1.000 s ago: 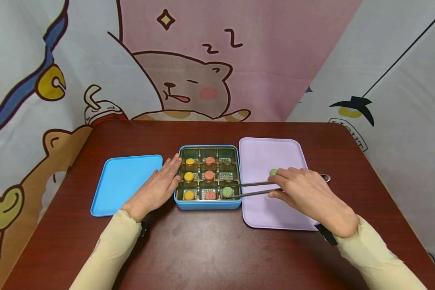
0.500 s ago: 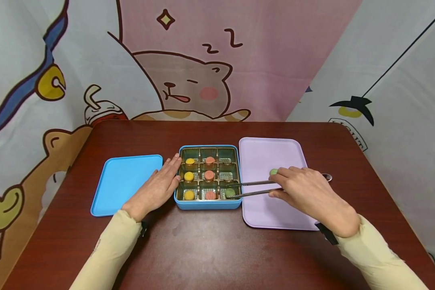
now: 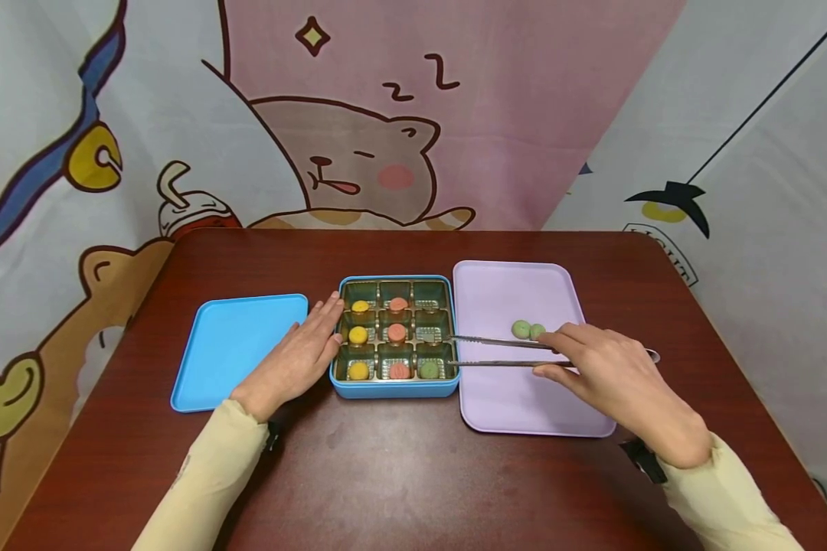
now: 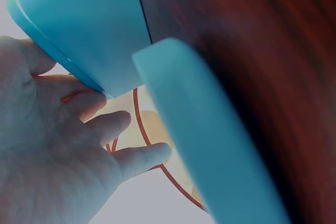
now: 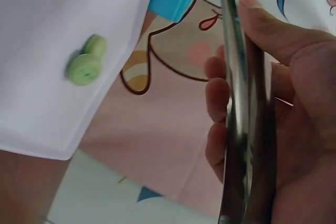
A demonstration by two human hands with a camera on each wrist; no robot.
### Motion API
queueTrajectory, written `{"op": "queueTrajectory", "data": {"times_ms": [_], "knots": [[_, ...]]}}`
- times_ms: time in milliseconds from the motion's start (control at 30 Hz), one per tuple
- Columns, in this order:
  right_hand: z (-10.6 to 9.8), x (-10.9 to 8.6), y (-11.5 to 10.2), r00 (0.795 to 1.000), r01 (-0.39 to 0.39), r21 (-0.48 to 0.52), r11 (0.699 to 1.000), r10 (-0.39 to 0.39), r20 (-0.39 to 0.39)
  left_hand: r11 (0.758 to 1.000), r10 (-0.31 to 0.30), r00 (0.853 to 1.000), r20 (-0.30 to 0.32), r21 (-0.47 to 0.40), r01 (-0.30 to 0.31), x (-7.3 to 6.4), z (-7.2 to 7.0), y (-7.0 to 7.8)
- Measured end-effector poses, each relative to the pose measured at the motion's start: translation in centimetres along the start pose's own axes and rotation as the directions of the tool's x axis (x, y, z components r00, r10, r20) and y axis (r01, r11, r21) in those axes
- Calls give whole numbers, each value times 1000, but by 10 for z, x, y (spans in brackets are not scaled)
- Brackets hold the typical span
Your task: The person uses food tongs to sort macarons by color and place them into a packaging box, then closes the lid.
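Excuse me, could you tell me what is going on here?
A person's right hand holds metal tongs, tips apart at the right edge of the blue box; the left hand touches its left side. Inside are three yellow sweets, three pink sweets and, in the near-right compartment, one green sweet. Two more green sweets lie on the lilac tray.

left sleeve (image 3: 203, 474): pale yellow | right sleeve (image 3: 727, 493): pale yellow | right wrist strap (image 3: 643, 459): black
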State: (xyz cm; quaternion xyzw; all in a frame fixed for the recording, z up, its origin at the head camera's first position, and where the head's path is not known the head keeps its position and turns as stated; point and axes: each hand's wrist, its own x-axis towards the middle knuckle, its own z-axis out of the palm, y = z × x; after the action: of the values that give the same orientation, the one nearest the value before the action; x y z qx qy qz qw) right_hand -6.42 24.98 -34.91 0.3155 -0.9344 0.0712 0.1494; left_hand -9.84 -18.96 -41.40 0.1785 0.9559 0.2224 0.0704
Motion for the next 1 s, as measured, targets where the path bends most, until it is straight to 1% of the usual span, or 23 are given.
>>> {"op": "queueTrajectory", "data": {"times_ms": [200, 333, 533, 633, 867, 1000], "knots": [[4, -17, 10, 996, -89, 26, 996, 90, -27, 1000, -4, 1000, 3, -7, 4, 0, -1, 0], [6, -27, 19, 990, -132, 35, 991, 133, -48, 1000, 0, 1000, 2, -7, 0, 0, -1, 0], [7, -38, 30, 980, -193, 48, 980, 195, -50, 1000, 3, 1000, 4, -3, -3, 0, 0, 0], [8, -44, 35, 975, -213, 59, 975, 216, -55, 1000, 0, 1000, 6, -5, 0, -1, -1, 0], [12, -55, 49, 963, -245, 69, 967, 251, -96, 1000, -3, 1000, 7, -7, 3, 0, 0, 0], [14, -62, 57, 956, -272, 66, 960, 277, -93, 1000, 0, 1000, 4, -8, 0, 0, 0, 0]]}}
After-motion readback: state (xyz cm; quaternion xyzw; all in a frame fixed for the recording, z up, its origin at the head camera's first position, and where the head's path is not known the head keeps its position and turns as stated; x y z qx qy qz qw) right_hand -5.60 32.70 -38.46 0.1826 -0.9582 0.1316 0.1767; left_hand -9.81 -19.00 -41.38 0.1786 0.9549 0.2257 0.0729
